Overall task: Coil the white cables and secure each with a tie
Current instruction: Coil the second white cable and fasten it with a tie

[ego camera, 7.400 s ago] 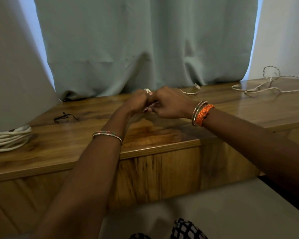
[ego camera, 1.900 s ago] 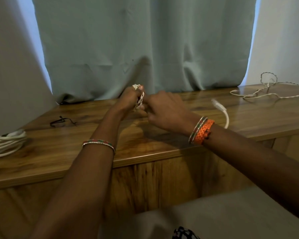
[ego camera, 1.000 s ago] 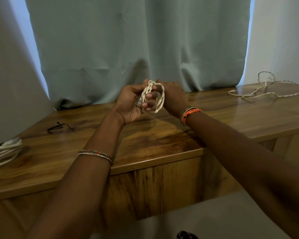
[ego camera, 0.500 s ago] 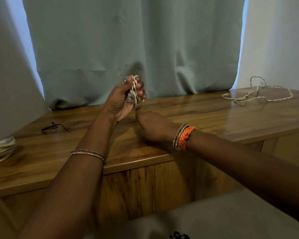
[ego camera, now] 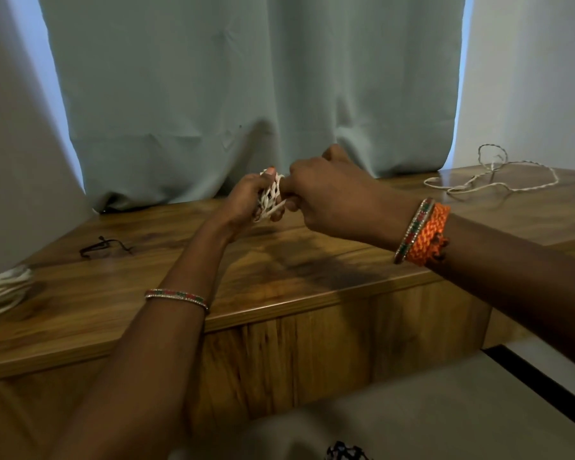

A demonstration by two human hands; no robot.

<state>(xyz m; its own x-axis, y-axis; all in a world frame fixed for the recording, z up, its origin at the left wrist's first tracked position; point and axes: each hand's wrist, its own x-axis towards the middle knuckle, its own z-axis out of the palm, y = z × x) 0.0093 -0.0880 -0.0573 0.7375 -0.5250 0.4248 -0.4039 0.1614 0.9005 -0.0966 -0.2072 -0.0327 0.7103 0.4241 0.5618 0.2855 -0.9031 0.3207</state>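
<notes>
1. So, both hands meet above the wooden tabletop [ego camera: 279, 260], about midway between its front edge and the curtain [ego camera: 246, 94] at the back.
2. Left hand [ego camera: 246, 204] has its fingers curled tight around a small coil of white cable [ego camera: 271, 199], held up off the wood.
3. Right hand [ego camera: 332, 197] is closed too, fingers pinched onto the same coil from the other side; whether a tie is in there can't be told.
4. Open room: plenty of bare wood in front of and under the hands, right up to the front lip of the top.
5. Left end: a finished bundle of white cable [ego camera: 4, 288] sits at the picture's edge, with a thin black tie [ego camera: 105, 245] lying loose on the wood between it and the hands.
6. Far right: a loose, uncoiled white cable [ego camera: 492, 179] sprawls near the back edge, well apart from the hands.
7. Bangles on both wrists, plus an orange braided band [ego camera: 427, 235] on the right one.
</notes>
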